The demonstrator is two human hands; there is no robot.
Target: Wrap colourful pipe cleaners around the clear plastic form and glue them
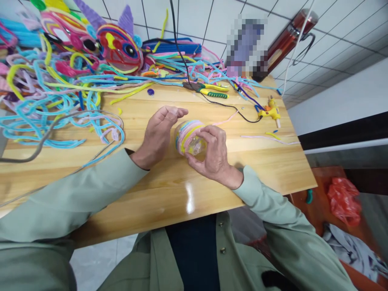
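Working remotely, I have the right hand [212,153] pinched round the clear end of the striped container [185,136], over the table [157,182]; the left hand [160,131], beside it, grips nothing. It seems light, thin-walled, dentable: hold the fuzzy bands gently.

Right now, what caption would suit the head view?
Right hand holds a striped container, left hand beside it, over a wooden table.

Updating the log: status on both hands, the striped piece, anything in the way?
Right hand holds striped piece. Left hand open, close beside it, contact unclear. Pliers lie beyond, yellow glue gun off right; neither in the way.
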